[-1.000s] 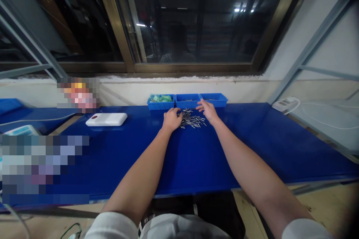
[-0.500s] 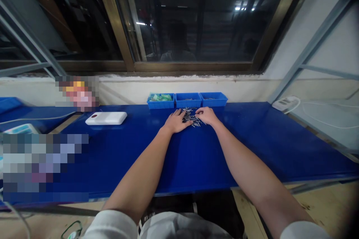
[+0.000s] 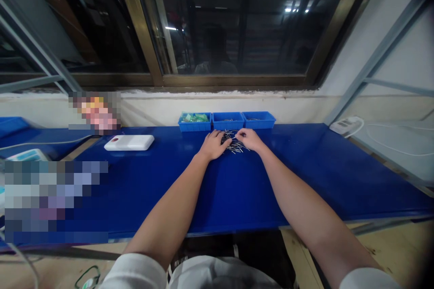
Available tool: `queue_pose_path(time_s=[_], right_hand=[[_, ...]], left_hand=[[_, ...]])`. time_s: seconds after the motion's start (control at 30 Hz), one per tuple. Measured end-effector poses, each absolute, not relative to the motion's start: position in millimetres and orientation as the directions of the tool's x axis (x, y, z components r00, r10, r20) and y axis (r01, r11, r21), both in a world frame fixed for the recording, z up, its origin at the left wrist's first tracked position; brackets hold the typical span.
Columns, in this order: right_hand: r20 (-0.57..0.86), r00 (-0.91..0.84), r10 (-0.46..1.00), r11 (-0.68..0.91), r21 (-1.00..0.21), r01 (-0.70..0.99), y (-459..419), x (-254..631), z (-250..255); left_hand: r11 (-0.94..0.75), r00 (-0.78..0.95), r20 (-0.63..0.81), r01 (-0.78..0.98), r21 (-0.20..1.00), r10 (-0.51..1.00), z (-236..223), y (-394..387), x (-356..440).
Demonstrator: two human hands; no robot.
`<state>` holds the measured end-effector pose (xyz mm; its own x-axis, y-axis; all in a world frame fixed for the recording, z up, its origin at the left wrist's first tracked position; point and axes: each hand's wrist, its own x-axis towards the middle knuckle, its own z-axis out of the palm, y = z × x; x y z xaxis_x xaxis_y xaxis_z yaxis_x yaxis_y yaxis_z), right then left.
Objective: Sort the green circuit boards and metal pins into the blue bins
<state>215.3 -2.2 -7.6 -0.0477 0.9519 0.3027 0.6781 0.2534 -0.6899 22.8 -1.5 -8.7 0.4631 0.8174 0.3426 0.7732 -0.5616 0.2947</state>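
A loose pile of thin metal pieces, like nails or screws point(image 3: 236, 146), lies on the blue tabletop point(image 3: 233, 189), some silver and some dark. My left hand point(image 3: 213, 144) rests on the pile's left side, fingers stretched out and thumb apart. On the other side my right hand point(image 3: 250, 139) has its thumb and fingertips pinched together at the pile's right edge. One thin metal piece seems to be in that pinch, but its exact kind is too small to make out.
Behind the pile stand three blue bins in a row: one with green-and-white packets point(image 3: 195, 119), a middle bin point(image 3: 228, 122) and a right bin point(image 3: 258, 121) with small metal pieces. A white power bank point(image 3: 129, 142) lies left; a white power strip point(image 3: 346, 124) sits far right.
My right fingers have shifted slightly at the pile's edge. My left thumb has drawn back a little, showing more of the metal pieces.
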Motion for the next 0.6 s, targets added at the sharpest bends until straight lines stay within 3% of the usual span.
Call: queue_pose_path(time_s=[0.1, 0.3, 0.47, 0.6], right_hand=[[0.365, -0.021, 0.931, 0.285, -0.689, 0.666, -4.8, 210.7, -3.5], [0.398, -0.064, 0.915, 0.359, -0.732, 0.579, -8.4, 202.4, 1.8], [0.308, -0.027, 0.951, 0.303, -0.912, 0.278, -8.0, 200.7, -0.4], [0.242, -0.027, 0.97, 0.243, -0.967, 0.076, -9.3, 200.2, 0.1]], left_hand=[[-0.615, 0.477, 0.431, 0.74, 0.273, 0.766, -2.2, -3.4, 24.6], [-0.649, 0.504, 0.443, 0.707, 0.28, 0.741, 6.9, -9.1, 27.3], [-0.614, 0.443, 0.47, 0.724, 0.314, 0.764, 5.5, -7.4, 26.1], [-0.605, 0.427, 0.48, 0.731, 0.316, 0.766, 4.4, -6.4, 25.2]])
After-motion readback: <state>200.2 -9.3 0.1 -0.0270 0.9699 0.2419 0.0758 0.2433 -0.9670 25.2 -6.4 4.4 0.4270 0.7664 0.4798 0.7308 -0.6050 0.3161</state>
